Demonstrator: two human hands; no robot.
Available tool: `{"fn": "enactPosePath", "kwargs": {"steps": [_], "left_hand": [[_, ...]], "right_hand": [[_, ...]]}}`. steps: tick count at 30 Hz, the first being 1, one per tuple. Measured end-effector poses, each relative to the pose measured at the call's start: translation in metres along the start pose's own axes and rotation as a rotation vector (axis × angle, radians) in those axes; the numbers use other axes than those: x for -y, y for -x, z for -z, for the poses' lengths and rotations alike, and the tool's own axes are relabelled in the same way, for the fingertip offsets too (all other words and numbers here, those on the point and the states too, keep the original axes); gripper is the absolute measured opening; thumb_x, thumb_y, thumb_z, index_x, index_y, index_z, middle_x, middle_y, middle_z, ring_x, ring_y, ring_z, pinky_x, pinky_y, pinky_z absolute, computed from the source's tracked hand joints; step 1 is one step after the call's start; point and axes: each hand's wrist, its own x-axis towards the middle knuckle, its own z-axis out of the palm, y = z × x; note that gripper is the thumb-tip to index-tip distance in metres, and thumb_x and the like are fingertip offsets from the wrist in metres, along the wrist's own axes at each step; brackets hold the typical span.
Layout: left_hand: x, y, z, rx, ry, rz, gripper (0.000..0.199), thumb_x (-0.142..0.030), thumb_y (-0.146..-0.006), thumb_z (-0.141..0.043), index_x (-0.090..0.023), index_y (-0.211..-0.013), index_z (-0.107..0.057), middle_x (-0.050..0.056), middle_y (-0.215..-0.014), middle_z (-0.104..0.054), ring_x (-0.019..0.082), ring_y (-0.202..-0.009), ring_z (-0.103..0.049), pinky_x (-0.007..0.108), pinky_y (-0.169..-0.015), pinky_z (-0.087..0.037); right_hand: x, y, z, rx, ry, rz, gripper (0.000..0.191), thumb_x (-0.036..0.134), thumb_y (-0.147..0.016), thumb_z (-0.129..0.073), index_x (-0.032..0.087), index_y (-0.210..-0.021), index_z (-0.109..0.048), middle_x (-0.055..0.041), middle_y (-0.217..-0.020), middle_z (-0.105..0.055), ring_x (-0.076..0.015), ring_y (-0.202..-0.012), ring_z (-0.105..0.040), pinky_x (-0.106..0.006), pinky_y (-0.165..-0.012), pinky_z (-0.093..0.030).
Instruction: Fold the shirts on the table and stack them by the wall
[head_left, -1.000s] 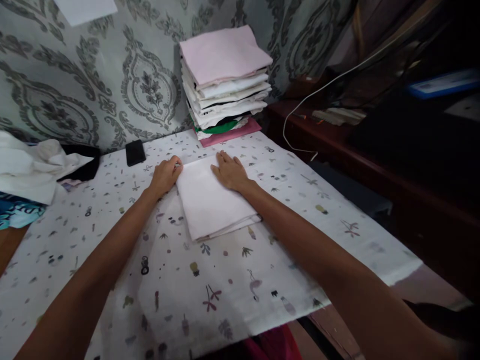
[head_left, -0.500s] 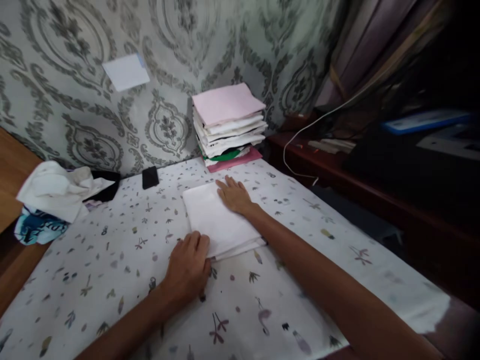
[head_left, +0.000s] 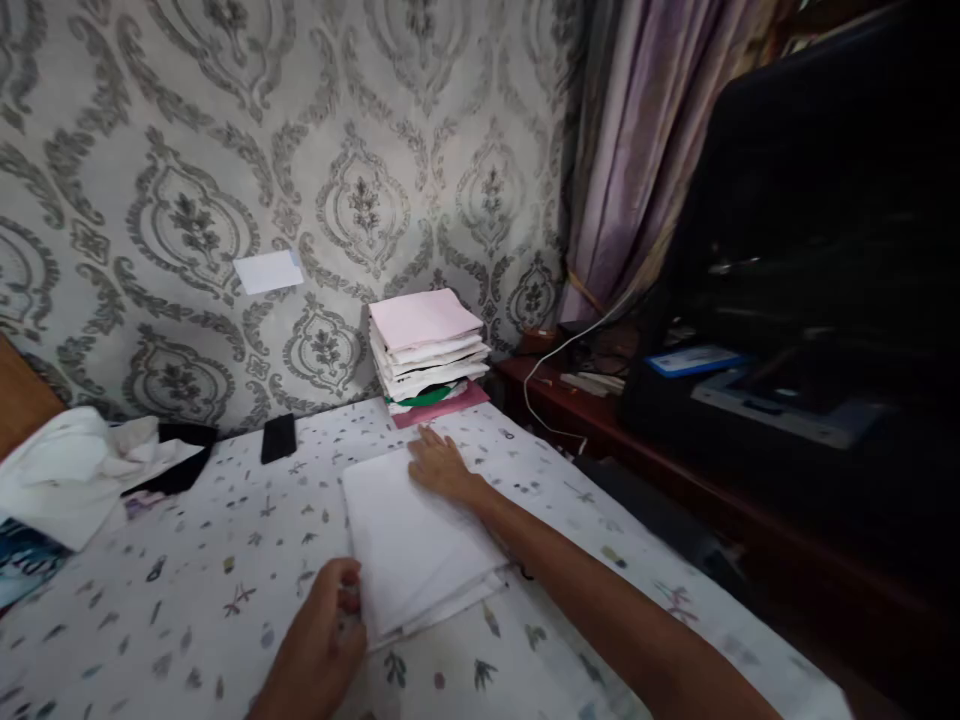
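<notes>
A folded white cloth (head_left: pixel 412 555), a garment by its look, lies flat on the patterned sheet in front of me. On its far right part rests my right hand (head_left: pixel 441 465), palm down with fingers outstretched. My left hand (head_left: pixel 330 630) is beside the cloth's near left edge, its fingers loosely curled and apart from the thumb, with nothing visible between them. Whether its fingertips touch the edge is hard to tell. Loose layers show along the cloth's near edge.
Against the wall stands a stack of folded cloths (head_left: pixel 427 345), pink on top. A black phone (head_left: pixel 279 438) lies left of it. Crumpled clothes (head_left: pixel 67 470) are at the far left. To the right, a white cable (head_left: pixel 536 385) hangs over a dark red ledge (head_left: pixel 551 400).
My left hand has let go of the cloth's near edge and moved a little left, its fingers loosening. My right hand stays on the cloth. The view has tilted upward.
</notes>
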Motion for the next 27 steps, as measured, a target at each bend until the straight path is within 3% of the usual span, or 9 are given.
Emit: {"fn": "enactPosePath", "kwargs": {"steps": [2, 5, 10, 12, 14, 17, 19, 24, 27], "left_hand": [[0.0, -0.01, 0.004, -0.028, 0.229, 0.134, 0.045, -0.048, -0.081, -0.053, -0.023, -0.118, -0.044, 0.01, -0.105, -0.061, 0.023, -0.086, -0.063, 0.027, -0.052, -0.046], [-0.003, -0.025, 0.005, 0.058, 0.358, 0.292, 0.054, -0.057, -0.076, -0.06, -0.02, -0.114, -0.049, 0.002, -0.075, -0.063, 0.018, -0.062, -0.059, 0.022, -0.043, -0.038], [-0.012, -0.04, 0.011, 0.286, 0.352, 0.429, 0.036, -0.04, -0.066, -0.071, -0.013, -0.089, -0.064, -0.004, -0.043, -0.051, 0.01, -0.038, -0.041, 0.021, -0.041, -0.029], [-0.012, -0.044, 0.023, 0.249, 0.425, 0.478, 0.028, -0.029, -0.062, -0.072, -0.013, -0.083, -0.066, -0.003, -0.048, -0.056, 0.011, -0.043, -0.047, 0.02, -0.041, -0.032], [-0.009, -0.049, 0.038, 0.102, 0.563, 0.518, 0.023, -0.022, -0.062, -0.071, -0.014, -0.084, -0.067, 0.0, -0.062, -0.064, 0.013, -0.053, -0.056, 0.02, -0.045, -0.041], [-0.001, -0.058, 0.06, -0.157, 0.774, 0.567, 0.006, -0.014, -0.071, -0.066, -0.014, -0.076, -0.063, 0.001, -0.068, -0.065, 0.013, -0.06, -0.06, 0.022, -0.054, -0.052], [0.002, -0.061, 0.066, -0.23, 0.857, 0.595, 0.003, -0.013, -0.079, -0.061, -0.013, -0.077, -0.062, 0.003, -0.068, -0.065, 0.014, -0.059, -0.061, 0.024, -0.056, -0.054], [-0.005, -0.051, 0.053, -0.144, 0.916, 0.673, 0.017, -0.023, -0.09, -0.059, -0.011, -0.103, -0.063, 0.009, -0.083, -0.072, 0.019, -0.069, -0.068, 0.029, -0.062, -0.059], [-0.005, -0.038, 0.039, -0.079, 0.92, 0.694, 0.03, -0.02, -0.087, -0.063, -0.013, -0.115, -0.056, 0.008, -0.084, -0.072, 0.021, -0.068, -0.069, 0.032, -0.061, -0.059]], "right_hand": [[-0.001, -0.012, 0.01, 0.05, -0.002, 0.06, 0.051, 0.029, -0.086, -0.057, 0.02, -0.136, -0.056, -0.0139, -0.154, -0.041, -0.0297, -0.142, -0.036, -0.049, -0.114, -0.028], [-0.004, -0.034, 0.019, 0.125, -0.027, 0.092, 0.055, 0.033, -0.076, -0.069, 0.022, -0.13, -0.062, -0.0124, -0.139, -0.057, -0.032, -0.13, -0.049, -0.045, -0.107, -0.038], [-0.011, -0.055, 0.029, 0.199, -0.154, 0.061, 0.045, 0.027, -0.065, -0.078, 0.021, -0.109, -0.072, -0.007, -0.122, -0.068, -0.0309, -0.118, -0.058, -0.033, -0.097, -0.045], [-0.017, -0.053, 0.034, 0.209, -0.233, 0.036, 0.037, 0.022, -0.063, -0.077, 0.019, -0.099, -0.073, -0.0053, -0.115, -0.069, -0.0302, -0.117, -0.058, -0.03, -0.094, -0.045], [-0.027, -0.041, 0.039, 0.232, -0.325, 0.002, 0.028, 0.02, -0.062, -0.076, 0.017, -0.09, -0.072, -0.0047, -0.107, -0.071, -0.0296, -0.112, -0.059, -0.029, -0.09, -0.047], [-0.044, -0.012, 0.041, 0.309, -0.492, -0.074, 0.019, 0.022, -0.064, -0.074, 0.016, -0.081, -0.068, -0.0033, -0.089, -0.071, -0.0249, -0.092, -0.065, -0.027, -0.075, -0.05], [-0.051, 0.005, 0.037, 0.355, -0.614, -0.15, 0.021, 0.025, -0.066, -0.074, 0.015, -0.083, -0.067, -0.0028, -0.083, -0.07, -0.0207, -0.079, -0.066, -0.025, -0.065, -0.05], [-0.046, 0.006, 0.023, 0.398, -0.875, -0.314, 0.029, 0.043, -0.077, -0.069, 0.016, -0.089, -0.066, -0.0058, -0.083, -0.071, -0.0158, -0.07, -0.066, -0.023, -0.059, -0.051], [-0.032, -0.004, 0.022, 0.427, -0.945, -0.348, 0.021, 0.034, -0.075, -0.071, 0.014, -0.076, -0.066, -0.0056, -0.07, -0.069, -0.0157, -0.061, -0.064, -0.024, -0.054, -0.051]]}}
